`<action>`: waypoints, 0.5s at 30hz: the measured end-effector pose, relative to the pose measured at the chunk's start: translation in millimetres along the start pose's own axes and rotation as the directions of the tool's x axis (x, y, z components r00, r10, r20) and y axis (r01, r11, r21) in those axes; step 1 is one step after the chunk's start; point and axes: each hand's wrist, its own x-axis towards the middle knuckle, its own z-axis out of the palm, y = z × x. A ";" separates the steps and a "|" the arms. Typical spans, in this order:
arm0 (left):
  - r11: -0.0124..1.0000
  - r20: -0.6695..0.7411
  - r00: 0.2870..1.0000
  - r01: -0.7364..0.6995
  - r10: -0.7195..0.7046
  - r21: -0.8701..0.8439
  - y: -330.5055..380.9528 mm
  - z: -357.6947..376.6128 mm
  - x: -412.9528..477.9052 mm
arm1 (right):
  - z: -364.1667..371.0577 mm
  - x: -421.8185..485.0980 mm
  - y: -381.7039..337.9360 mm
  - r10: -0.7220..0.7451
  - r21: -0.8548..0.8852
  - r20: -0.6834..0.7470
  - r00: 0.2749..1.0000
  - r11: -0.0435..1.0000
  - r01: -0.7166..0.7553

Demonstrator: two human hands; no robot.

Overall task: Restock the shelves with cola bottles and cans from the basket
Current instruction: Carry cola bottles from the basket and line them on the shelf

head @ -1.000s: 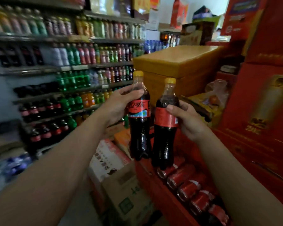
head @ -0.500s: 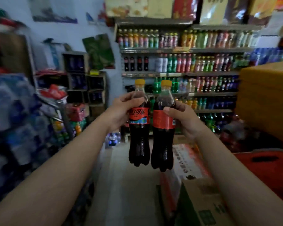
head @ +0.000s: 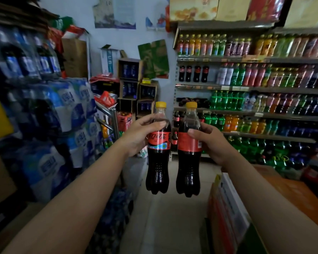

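Head | left hand (head: 139,135) grips cola bottle (head: 157,165) | right hand (head: 214,143) grips second bottle (head: 188,169) (both filled)

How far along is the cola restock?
Looks done: four cola bottles on the shelf. In hand: left hand grips the left bottle, right hand the right bottle, both mid-air short of the shelves. Left: placing both; basket not in view, so remaining stock is unknown.
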 end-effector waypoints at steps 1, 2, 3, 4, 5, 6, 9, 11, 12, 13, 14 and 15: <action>1.000 0.000 1.000 0.004 -0.004 -0.005 -3.5 -3.5 4.8 | -1.7 4.5 4.0 0.003 -0.001 -0.017 1.000 1.000 -0.003; 1.000 -0.003 1.000 0.006 -0.006 -0.009 -6.9 -6.0 9.9 | -3.9 8.6 7.4 0.008 -0.004 -0.029 1.000 1.000 -0.008; 1.000 -0.007 1.000 0.007 -0.007 -0.010 -10.3 -7.9 15.7 | -6.1 12.8 10.5 0.017 -0.003 -0.043 0.999 1.000 -0.017; 1.000 -0.011 1.000 0.009 -0.009 -0.011 -13.3 -9.3 21.9 | -8.5 16.9 13.5 0.024 0.000 -0.059 0.998 1.000 -0.024; 1.000 -0.007 1.000 0.011 -0.011 -0.007 -16.2 -10.1 28.8 | -11.2 21.5 16.6 0.029 0.005 -0.078 0.997 1.000 -0.029; 1.000 0.001 1.000 0.015 -0.015 -0.005 -19.7 -10.6 37.4 | -14.8 27.2 19.8 0.035 0.008 -0.095 0.995 0.999 -0.034; 0.999 0.023 0.999 0.034 -0.034 0.000 -29.8 -10.2 65.2 | -28.2 44.5 28.7 0.052 0.001 -0.137 0.989 0.999 -0.053; 0.999 0.032 0.998 0.052 -0.052 0.004 -39.3 -10.6 91.8 | -42.3 61.0 35.7 0.052 -0.009 -0.154 0.987 0.999 -0.054; 0.998 0.035 0.997 0.063 -0.063 0.005 -44.2 -11.2 105.7 | -49.6 69.8 38.7 0.053 -0.015 -0.156 0.986 0.998 -0.056; 0.997 0.042 0.996 0.073 -0.073 0.003 -51.6 -11.6 123.9 | -59.7 81.8 43.8 0.054 -0.016 -0.156 0.986 0.998 -0.057; 0.997 0.045 0.996 0.076 -0.076 0.000 -56.6 -12.4 136.5 | -66.2 89.8 46.0 0.052 -0.014 -0.156 0.986 0.998 -0.055; 0.997 0.051 0.996 0.075 -0.075 -0.003 -62.4 -12.7 151.4 | -74.0 100.7 49.6 0.050 -0.013 -0.157 0.986 0.999 -0.053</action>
